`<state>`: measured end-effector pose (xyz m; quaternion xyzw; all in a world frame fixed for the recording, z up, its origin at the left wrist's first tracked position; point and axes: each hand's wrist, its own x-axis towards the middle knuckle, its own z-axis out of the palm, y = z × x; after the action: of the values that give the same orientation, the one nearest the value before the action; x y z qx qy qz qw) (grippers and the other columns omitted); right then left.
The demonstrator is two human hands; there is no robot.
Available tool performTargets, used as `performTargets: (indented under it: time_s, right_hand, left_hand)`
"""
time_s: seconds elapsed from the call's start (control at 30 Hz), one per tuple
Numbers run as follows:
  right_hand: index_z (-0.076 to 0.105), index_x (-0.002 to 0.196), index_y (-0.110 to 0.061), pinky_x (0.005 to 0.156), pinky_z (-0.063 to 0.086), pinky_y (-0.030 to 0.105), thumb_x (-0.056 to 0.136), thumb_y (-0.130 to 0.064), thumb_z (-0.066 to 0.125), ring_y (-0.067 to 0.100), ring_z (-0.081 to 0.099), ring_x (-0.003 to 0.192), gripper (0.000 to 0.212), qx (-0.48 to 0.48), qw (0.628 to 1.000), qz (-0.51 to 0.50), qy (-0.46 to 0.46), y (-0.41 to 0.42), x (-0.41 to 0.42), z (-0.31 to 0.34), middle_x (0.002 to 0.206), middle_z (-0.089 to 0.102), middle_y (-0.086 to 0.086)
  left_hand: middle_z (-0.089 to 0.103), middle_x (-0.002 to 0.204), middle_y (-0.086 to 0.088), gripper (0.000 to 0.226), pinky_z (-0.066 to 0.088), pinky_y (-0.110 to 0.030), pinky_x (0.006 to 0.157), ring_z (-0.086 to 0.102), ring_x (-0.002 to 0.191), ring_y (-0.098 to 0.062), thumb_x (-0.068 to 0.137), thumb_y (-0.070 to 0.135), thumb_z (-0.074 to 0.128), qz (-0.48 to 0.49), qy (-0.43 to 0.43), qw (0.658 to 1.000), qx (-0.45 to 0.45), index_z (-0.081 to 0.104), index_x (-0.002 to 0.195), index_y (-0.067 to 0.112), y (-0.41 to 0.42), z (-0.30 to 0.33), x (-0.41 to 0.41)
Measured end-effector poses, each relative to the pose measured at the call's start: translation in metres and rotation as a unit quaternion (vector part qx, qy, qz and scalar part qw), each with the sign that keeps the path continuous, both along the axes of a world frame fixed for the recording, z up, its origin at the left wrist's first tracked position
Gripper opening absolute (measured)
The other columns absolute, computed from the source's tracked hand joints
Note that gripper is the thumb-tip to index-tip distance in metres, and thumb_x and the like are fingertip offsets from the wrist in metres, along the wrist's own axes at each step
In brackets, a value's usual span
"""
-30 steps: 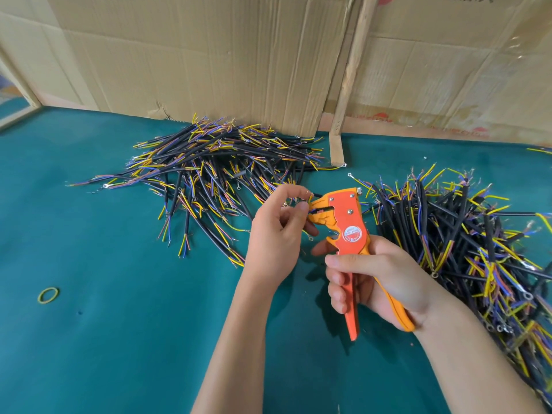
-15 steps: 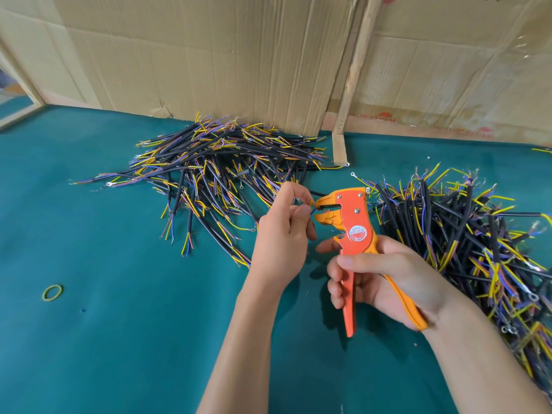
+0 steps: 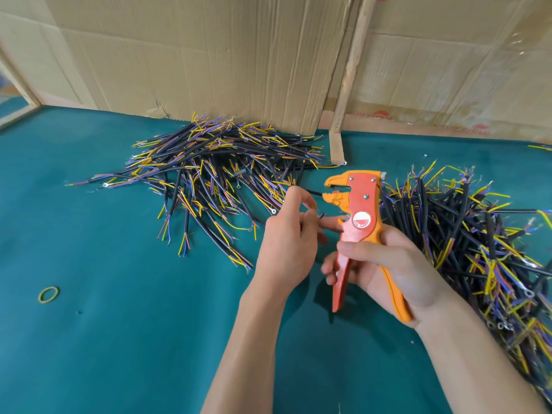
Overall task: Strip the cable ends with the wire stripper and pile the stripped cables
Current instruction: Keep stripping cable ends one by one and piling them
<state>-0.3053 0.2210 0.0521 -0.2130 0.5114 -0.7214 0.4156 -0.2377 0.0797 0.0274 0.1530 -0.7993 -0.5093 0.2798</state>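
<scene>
- We see the R hand (image 3: 385, 264) w/ fingers curled round the handles of the orange wire stripper (image 3: 360, 222); thumb lies across the front, the stripper's mouth points left and stands open.
- L hand (image 3: 286, 243) has fingers curled, thumb & index pinching a thin black cable (image 3: 314, 192); cable runs from the L fingertips (image 3: 310, 204) straight into the stripper's mouth, just right of them.
- Whether the mouth bites the cable end, we can't tell.
- Beyond the L fingers: a pile of black cables (image 3: 215, 168) w/ yellow, blue & brown cores fanned out, lying on the teal table (image 3: 119, 339) against the cardboard (image 3: 209, 55).
- Right of the R hand's fingers, partly behind the wrist: second cable heap (image 3: 466, 234), near the hand.
- Well left of the L hand, apart from everything: a yellow rubber band (image 3: 48, 294) flat on the table.
</scene>
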Motion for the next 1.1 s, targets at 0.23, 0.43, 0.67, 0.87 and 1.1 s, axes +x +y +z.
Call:
performTargets:
  time_s: [0.23,0.43,0.67,0.87,1.1]
  right_hand:
    - [0.059,0.134,0.0,0.065,0.054,0.041,0.077,-0.004,0.067,0.034,0.062,0.073,0.057,-0.015,1.0,-0.008,0.007,-0.001,0.001,0.002,0.106,0.07,0.021]
    - [0.063,0.131,-0.002,0.064,0.054,0.041,0.076,-0.003,0.068,0.035,0.062,0.072,0.055,-0.009,1.0,-0.023,0.015,-0.001,0.0,0.001,0.092,0.067,0.022]
    - [0.064,0.129,-0.002,0.064,0.054,0.041,0.076,-0.004,0.07,0.036,0.063,0.074,0.054,0.01,0.998,-0.054,0.035,-0.002,-0.002,-0.001,0.088,0.06,0.026]
    - [0.063,0.13,-0.002,0.065,0.055,0.041,0.077,-0.006,0.071,0.037,0.064,0.077,0.054,0.024,0.997,-0.056,0.049,0.0,-0.004,-0.002,0.082,0.064,0.024]
    - [0.063,0.127,0.001,0.067,0.055,0.043,0.077,-0.007,0.07,0.038,0.065,0.076,0.051,0.01,0.998,-0.045,0.032,0.001,-0.006,-0.003,0.102,0.067,0.027]
  left_hand:
    - [0.075,0.074,0.004,0.034,0.043,-0.024,0.051,0.061,0.052,-0.008,0.097,0.005,0.046,-0.033,0.023,0.996,0.077,0.051,0.112,0.035,0.0,0.004,0.001]
    - [0.074,0.076,0.001,0.034,0.05,-0.029,0.052,0.054,0.045,-0.015,0.094,0.006,0.046,-0.036,-0.006,0.997,0.063,0.067,0.098,0.033,-0.002,0.004,-0.001]
    - [0.074,0.075,0.0,0.024,0.054,-0.042,0.069,0.061,0.065,-0.029,0.08,0.014,0.065,-0.03,-0.013,0.993,0.112,0.064,0.099,0.029,-0.004,0.005,0.002]
    - [0.076,0.083,0.001,0.029,0.053,-0.03,0.071,0.063,0.068,-0.014,0.083,0.004,0.078,-0.003,-0.013,0.996,0.084,0.062,0.101,0.02,-0.014,0.0,0.003]
    - [0.074,0.074,0.013,0.027,0.053,-0.016,0.067,0.069,0.07,0.001,0.076,0.008,0.086,0.095,0.014,0.994,0.051,0.066,0.087,0.022,-0.013,-0.005,-0.001]
